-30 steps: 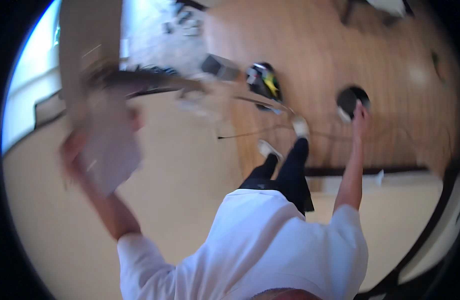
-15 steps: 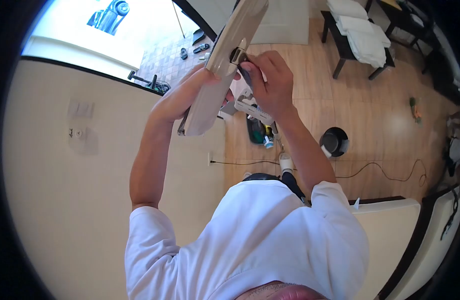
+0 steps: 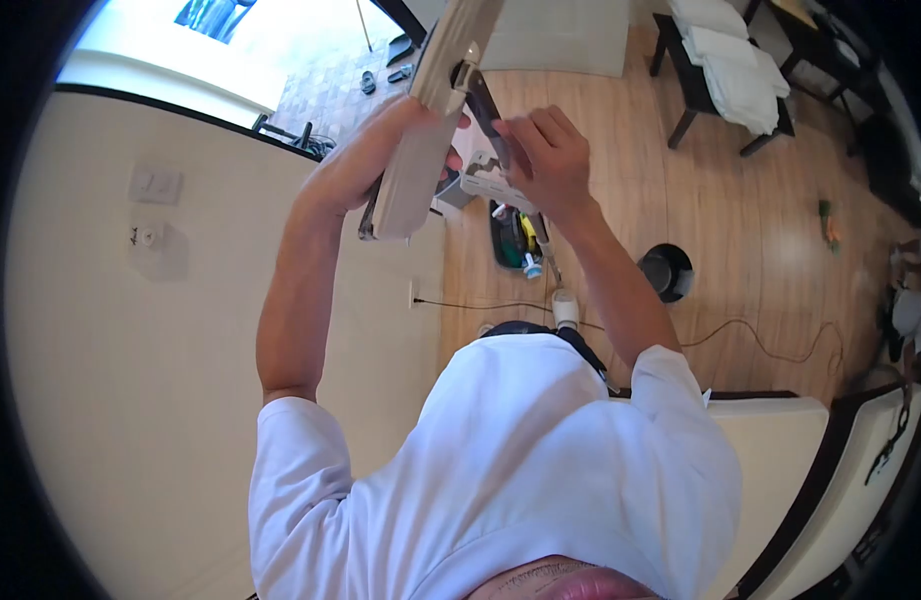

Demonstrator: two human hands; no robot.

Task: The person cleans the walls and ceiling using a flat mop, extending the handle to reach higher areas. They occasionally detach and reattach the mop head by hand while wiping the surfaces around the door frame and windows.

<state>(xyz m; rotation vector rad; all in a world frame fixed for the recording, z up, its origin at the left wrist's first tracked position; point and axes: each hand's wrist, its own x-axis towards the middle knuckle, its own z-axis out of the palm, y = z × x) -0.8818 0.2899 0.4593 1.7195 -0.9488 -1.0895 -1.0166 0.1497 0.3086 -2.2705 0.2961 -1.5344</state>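
A long pale panel (image 3: 420, 160) with a rounded edge is held up, tilted, near the top middle. My left hand (image 3: 385, 150) grips its lower part, fingers wrapped round to the far side. My right hand (image 3: 548, 160) is closed on a dark strap-like piece (image 3: 483, 108), which runs up to a metal catch (image 3: 464, 78) on the panel's side. Behind and below the hands is a white slotted bracket (image 3: 492, 182); what holds it up is partly hidden.
On the wood floor stand a black tray of tools (image 3: 515, 238) and a black bucket (image 3: 666, 273), with a cord (image 3: 500, 305) running across. A dark bench (image 3: 690, 85) bears folded white cloths. A wall with switches (image 3: 156, 185) is at the left.
The dark piece now stands further out from the panel, with more of it showing between catch and right hand. The panel appears slightly higher and further left in view.
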